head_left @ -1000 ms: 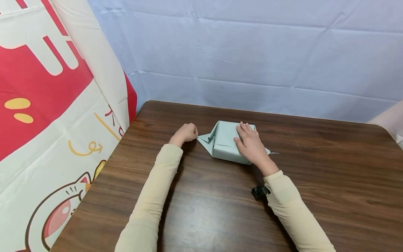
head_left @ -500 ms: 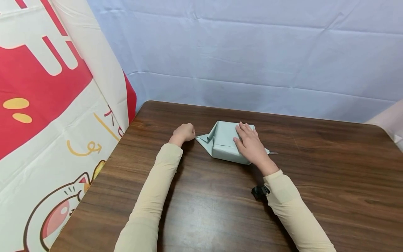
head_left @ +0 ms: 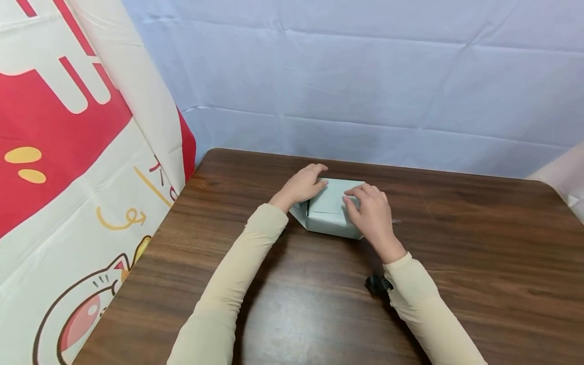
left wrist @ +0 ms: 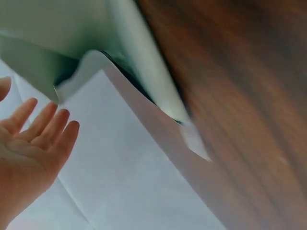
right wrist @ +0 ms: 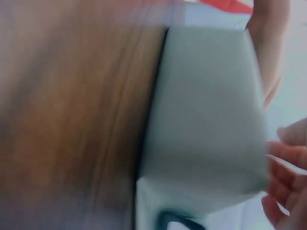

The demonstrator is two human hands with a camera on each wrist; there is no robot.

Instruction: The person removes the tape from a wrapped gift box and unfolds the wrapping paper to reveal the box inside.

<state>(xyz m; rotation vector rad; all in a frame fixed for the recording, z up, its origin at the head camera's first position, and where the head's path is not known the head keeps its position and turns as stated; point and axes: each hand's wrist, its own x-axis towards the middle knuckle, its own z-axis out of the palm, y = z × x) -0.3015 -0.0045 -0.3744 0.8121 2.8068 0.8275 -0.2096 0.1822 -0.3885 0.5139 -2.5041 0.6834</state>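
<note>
A box wrapped in pale green paper lies on the table, a folded paper flap jutting from its left end. My left hand hovers over that end, fingers spread toward the top's left edge. The left wrist view shows that hand's fingers fairly straight beside the paper, and a strip of clear tape at the flap's tip. My right hand is at the box's right side, fingers loosely bent over the top. In the right wrist view its fingertips are right at the box edge.
A clear strip sticks out past the box's right end. The dark wood table runs back to a pale blue cloth. On the left hangs a printed cloth. A black strap piece is at my right cuff.
My left hand has moved from the flap's tip, right and up onto the box's left end, its fingers uncurling. My right hand has lifted from lying flat on the top, fingers now bent.
</note>
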